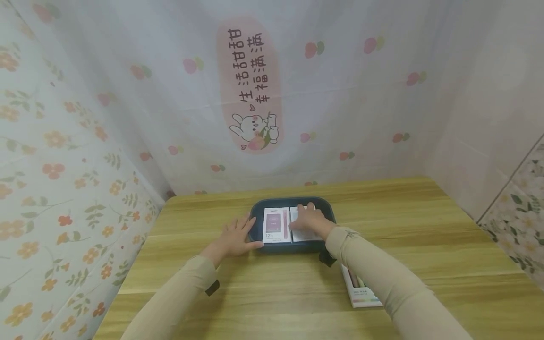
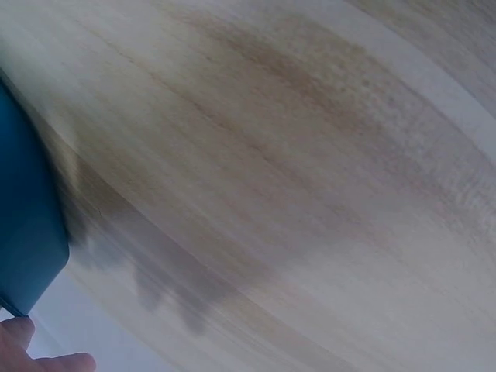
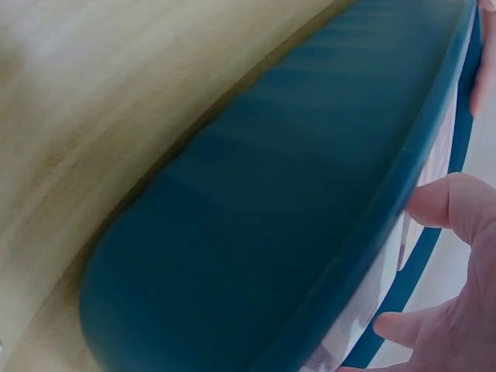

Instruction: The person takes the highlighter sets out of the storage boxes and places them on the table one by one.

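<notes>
A dark blue-green plastic basket [image 1: 293,248] stands on the table with two flat white boxes lying side by side in it. The left box [image 1: 276,225] has a purple panel, a pink strip and a "12" on its face. My right hand [image 1: 309,219] grips the right box [image 1: 302,235], thumb at its left edge and fingers bent over its top, covering most of it. At the basket's left end rests my left hand [image 1: 233,237], fingers spread along the rim and thumb at the front corner. The right wrist view shows the basket's long side wall [image 3: 256,217] close up.
Another white box [image 1: 366,298] with a coloured stripe lies on the wooden table [image 1: 272,288], partly under my right forearm. Patterned curtains [image 1: 340,118] hang behind and at both sides. Dark wrist-worn pieces show at both cuffs.
</notes>
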Demonstrator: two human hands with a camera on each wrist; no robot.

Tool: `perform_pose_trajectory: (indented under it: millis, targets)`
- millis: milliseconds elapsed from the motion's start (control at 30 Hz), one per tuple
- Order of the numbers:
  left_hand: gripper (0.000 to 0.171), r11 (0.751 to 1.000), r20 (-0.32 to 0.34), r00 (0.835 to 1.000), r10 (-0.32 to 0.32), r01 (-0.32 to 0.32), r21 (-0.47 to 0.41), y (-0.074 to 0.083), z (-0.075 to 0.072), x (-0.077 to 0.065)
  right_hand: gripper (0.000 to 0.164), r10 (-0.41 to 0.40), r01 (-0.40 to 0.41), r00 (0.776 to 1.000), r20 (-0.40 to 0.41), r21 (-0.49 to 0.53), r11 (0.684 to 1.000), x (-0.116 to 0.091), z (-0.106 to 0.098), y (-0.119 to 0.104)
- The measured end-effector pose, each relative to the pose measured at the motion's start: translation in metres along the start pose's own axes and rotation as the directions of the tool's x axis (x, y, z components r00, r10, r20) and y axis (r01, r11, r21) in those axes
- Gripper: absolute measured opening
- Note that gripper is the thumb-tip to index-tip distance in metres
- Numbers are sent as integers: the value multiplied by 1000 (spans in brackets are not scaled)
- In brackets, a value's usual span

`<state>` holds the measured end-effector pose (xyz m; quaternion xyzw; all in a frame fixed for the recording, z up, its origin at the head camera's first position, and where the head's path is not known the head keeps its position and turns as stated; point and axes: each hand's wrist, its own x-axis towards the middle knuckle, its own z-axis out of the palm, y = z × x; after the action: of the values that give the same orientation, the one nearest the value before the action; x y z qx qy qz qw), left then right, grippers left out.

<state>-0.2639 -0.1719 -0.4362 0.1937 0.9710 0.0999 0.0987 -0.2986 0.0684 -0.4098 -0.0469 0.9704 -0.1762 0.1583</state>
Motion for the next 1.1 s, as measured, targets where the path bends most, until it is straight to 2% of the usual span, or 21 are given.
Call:
perform_pose_trajectory:
  millis: [200,467,867,1100]
  targets:
    - [87,1000,5,1000,3,-3,-3,1,2,0,82,29,-30,998,55,34,999,-3,-5,1]
    - [86,1000,-4,1000,8,-8,-13,-1,3,0,84,25,-30,995,93,54,998,2,-6,5]
    - [86,1000,6,1000,0,0,-23,-1,2,-1,87,29,-32,999,44,61,998,6,-1,6]
    - [90,1000,11,1000,-4,4,-14,-3,2,1,87,18,-19,1000,20,29,999,5,-2,2]
